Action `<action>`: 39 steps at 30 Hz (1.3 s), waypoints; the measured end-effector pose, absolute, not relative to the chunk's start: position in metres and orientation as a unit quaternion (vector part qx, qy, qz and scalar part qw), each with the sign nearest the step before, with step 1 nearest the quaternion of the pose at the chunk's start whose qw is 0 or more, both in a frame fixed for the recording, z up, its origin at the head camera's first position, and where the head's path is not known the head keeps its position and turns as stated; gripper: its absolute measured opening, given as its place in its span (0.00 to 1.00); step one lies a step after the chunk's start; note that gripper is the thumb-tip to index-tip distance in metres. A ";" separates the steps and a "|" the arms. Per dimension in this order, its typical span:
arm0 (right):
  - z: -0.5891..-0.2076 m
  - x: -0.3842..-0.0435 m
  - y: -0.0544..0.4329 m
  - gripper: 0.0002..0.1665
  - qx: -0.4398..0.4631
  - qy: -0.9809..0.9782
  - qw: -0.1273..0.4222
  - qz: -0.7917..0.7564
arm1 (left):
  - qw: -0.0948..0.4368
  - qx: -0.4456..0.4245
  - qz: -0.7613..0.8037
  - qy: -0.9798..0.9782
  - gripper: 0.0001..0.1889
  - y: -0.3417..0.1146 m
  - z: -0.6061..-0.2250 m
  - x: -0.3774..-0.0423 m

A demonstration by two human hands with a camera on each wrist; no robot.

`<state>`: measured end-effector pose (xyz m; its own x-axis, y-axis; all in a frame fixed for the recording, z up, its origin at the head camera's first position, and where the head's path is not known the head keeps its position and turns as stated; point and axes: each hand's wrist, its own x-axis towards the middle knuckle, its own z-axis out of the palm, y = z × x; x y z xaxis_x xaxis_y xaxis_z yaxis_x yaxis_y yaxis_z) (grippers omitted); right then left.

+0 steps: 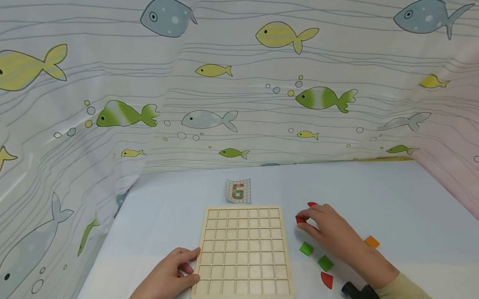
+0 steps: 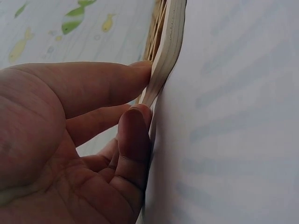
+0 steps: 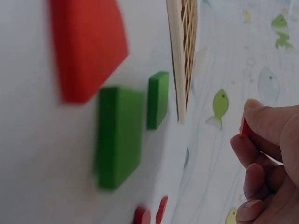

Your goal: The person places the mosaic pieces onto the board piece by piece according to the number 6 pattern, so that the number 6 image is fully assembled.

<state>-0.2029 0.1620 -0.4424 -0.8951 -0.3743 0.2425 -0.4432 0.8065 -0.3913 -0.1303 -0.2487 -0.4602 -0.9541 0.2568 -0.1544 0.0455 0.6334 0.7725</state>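
Note:
A pale wooden grid board (image 1: 239, 253) lies flat on the table. My left hand (image 1: 171, 277) rests at its left side, thumb and fingertips touching the rim; in the left wrist view they meet the board's edge (image 2: 169, 56). Right of the board, my right hand (image 1: 331, 231) pinches a small red block (image 1: 300, 219) between thumb and finger. The right wrist view shows this red block (image 3: 244, 127) held off the surface, mostly covered by the fingertips. Just beyond the hand lies another red piece (image 1: 312, 204), partly hidden.
Two green square blocks (image 1: 325, 263) and a red quarter-round block (image 1: 327, 280) lie near my right forearm. An orange block (image 1: 371, 241) sits to its right. Behind the board is a small printed pattern card (image 1: 238, 191). A fish-print curtain (image 1: 244, 89) surrounds the table.

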 end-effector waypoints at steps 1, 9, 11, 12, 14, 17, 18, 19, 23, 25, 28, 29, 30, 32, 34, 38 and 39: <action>-0.442 -0.205 0.158 0.14 0.220 -0.946 0.077 0.226 | 0.126 0.086 0.419 0.895 0.34 -0.249 -0.460 -0.130; -0.437 -0.218 0.121 0.11 0.241 -0.946 0.062 0.208 | 0.132 0.093 0.431 0.888 0.34 -0.251 -0.462 -0.132; -0.435 -0.221 0.110 0.11 0.247 -0.947 0.055 0.198 | 0.132 0.091 0.432 0.888 0.34 -0.252 -0.462 -0.132; -0.435 -0.223 0.106 0.11 0.248 -0.948 0.051 0.194 | 0.131 0.091 0.433 0.887 0.34 -0.253 -0.462 -0.132; -0.435 -0.226 0.097 0.11 0.256 -0.948 0.047 0.183 | 0.132 0.091 0.434 0.886 0.34 -0.254 -0.463 -0.131; -0.437 -0.232 0.085 0.11 0.273 -0.945 0.041 0.177 | 0.133 0.091 0.433 0.887 0.34 -0.254 -0.463 -0.131; -0.438 -0.233 0.081 0.11 0.278 -0.944 0.039 0.175 | 0.134 0.091 0.433 0.887 0.34 -0.254 -0.463 -0.131; -0.440 -0.235 0.077 0.11 0.284 -0.943 0.036 0.172 | 0.134 0.092 0.432 0.887 0.34 -0.254 -0.463 -0.131; -0.445 -0.240 0.064 0.07 0.295 -0.941 0.018 0.163 | 0.136 0.094 0.433 0.886 0.34 -0.254 -0.462 -0.131; -0.447 -0.240 0.060 0.06 0.298 -0.942 0.009 0.156 | 0.139 0.094 0.435 0.885 0.34 -0.253 -0.462 -0.131; -0.449 -0.240 0.056 0.07 0.301 -0.943 0.007 0.140 | 0.138 0.092 0.436 0.885 0.34 -0.251 -0.462 -0.131; -0.450 -0.240 0.056 0.07 0.302 -0.943 0.008 0.137 | 0.137 0.092 0.435 0.885 0.34 -0.251 -0.462 -0.131; -0.451 -0.241 0.055 0.07 0.303 -0.943 0.010 0.136 | 0.137 0.091 0.435 0.885 0.34 -0.251 -0.462 -0.131; -0.453 -0.242 0.053 0.07 0.302 -0.944 0.010 0.134 | 0.136 0.090 0.436 0.885 0.34 -0.251 -0.462 -0.131; -0.454 -0.243 0.052 0.07 0.301 -0.944 0.009 0.135 | 0.136 0.090 0.437 0.885 0.34 -0.251 -0.462 -0.131; -0.455 -0.245 0.049 0.06 0.296 -0.944 0.005 0.145 | 0.136 0.090 0.439 0.884 0.34 -0.252 -0.461 -0.130; -0.455 -0.245 0.048 0.06 0.298 -0.943 0.005 0.149 | 0.135 0.089 0.438 0.884 0.34 -0.252 -0.461 -0.130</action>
